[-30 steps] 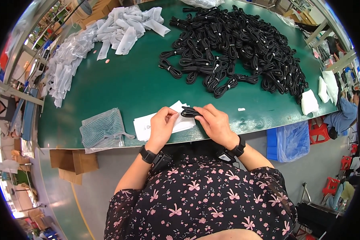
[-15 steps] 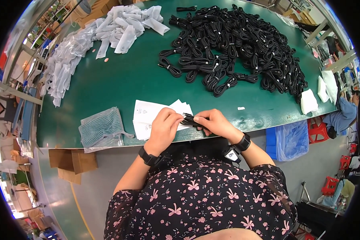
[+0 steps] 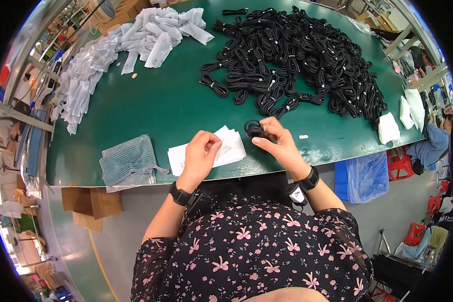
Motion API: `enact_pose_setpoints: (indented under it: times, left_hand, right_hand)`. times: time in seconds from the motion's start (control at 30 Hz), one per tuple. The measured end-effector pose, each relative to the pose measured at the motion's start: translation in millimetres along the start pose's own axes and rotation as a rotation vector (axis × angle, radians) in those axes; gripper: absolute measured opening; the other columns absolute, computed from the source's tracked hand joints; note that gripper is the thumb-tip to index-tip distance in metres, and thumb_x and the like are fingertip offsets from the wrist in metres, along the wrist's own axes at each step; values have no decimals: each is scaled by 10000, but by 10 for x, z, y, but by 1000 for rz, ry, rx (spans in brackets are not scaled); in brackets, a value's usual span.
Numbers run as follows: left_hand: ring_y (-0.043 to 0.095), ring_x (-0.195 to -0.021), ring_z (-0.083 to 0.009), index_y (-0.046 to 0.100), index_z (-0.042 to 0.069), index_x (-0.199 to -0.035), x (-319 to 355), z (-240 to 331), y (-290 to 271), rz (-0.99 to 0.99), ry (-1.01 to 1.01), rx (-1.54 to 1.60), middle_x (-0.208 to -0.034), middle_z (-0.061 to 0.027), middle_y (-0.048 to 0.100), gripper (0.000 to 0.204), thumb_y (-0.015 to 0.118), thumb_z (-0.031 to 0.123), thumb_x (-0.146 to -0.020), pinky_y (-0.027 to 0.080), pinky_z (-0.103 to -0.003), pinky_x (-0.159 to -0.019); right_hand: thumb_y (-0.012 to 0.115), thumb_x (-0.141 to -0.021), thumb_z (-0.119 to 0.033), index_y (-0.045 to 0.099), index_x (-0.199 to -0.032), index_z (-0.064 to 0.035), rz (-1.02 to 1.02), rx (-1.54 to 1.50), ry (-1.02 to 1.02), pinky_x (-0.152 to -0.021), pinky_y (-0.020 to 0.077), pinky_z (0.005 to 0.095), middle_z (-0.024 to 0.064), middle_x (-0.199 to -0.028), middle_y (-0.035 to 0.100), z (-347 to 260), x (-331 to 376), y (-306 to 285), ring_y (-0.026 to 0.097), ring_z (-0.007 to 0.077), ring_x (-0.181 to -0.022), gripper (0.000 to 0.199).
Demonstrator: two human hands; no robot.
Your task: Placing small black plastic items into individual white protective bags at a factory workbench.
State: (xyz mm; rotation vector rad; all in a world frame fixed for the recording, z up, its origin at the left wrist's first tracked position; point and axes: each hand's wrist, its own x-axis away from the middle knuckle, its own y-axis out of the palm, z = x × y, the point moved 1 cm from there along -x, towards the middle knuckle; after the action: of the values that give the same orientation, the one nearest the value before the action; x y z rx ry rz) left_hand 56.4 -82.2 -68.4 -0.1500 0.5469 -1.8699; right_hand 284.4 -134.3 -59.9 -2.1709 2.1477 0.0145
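Note:
My right hand (image 3: 279,143) holds a coiled black cable (image 3: 255,129) just above the table, its loop sticking out past the fingertips toward the left. My left hand (image 3: 201,153) is closed, thumb and fingers pinched together, over a small fanned stack of white bags (image 3: 230,148) near the table's front edge. Whether anything thin is between those fingers is hidden. Beyond my right hand lies a large heap of bundled black cables (image 3: 292,60).
Filled translucent white pouches (image 3: 158,48) are piled at the far left. A clear bag with a blue-green striped cloth (image 3: 128,160) lies left of the stack. White packets (image 3: 388,128) sit at the right edge, above a blue bin (image 3: 362,178). A seated person (image 3: 434,146) is beyond.
My hands have come apart; both were at the cable. The right has moved up and right with it, and the left slightly back. A white bag's upper left corner no longer shows.

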Motion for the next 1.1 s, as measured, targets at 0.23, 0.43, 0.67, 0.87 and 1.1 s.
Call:
enact_pose_setpoints:
  times: [0.23,0.43,0.67,0.87,1.1]
  left_hand:
    - [578,-747,-129,615,-7,-883,5,-39,56,-8,-24,6,-838,-55,622,73,672,34,-862,481,-264,-714]
    - [589,-763,-126,614,-7,-889,18,-37,68,16,-62,69,-841,-58,634,82,674,46,-868,491,-263,-744]
    - [587,-800,-151,613,6,-872,3,14,57,57,72,92,-888,-65,627,75,678,22,-839,485,-278,-751]
    - [573,-856,-170,611,17,-853,-32,181,27,25,513,-225,-936,-70,620,81,678,-2,-812,469,-294,-735]
    - [559,-845,-195,608,25,-848,-222,299,-105,-35,274,-20,-931,-57,606,120,714,23,-792,461,-304,-707]
  right_hand:
    - [672,-888,-8,578,-984,8,232,25,-213,-748,517,225,39,-1069,584,-10,-36,26,618,103,-847,135]
    - [653,-908,-11,570,-1037,-6,224,-352,-31,-719,526,228,49,-954,624,52,90,260,628,103,-753,154]
    - [618,-944,-60,585,-1075,-10,145,-5,-33,-681,487,203,11,-851,607,101,160,221,595,89,-707,145]
    - [583,-970,-109,599,-1095,-11,50,-361,278,-694,465,211,12,-852,581,220,93,198,539,77,-731,160]
    - [628,-909,-30,629,-1054,-18,-81,318,-512,-720,465,227,89,-1103,554,-89,-54,203,536,103,-826,146]
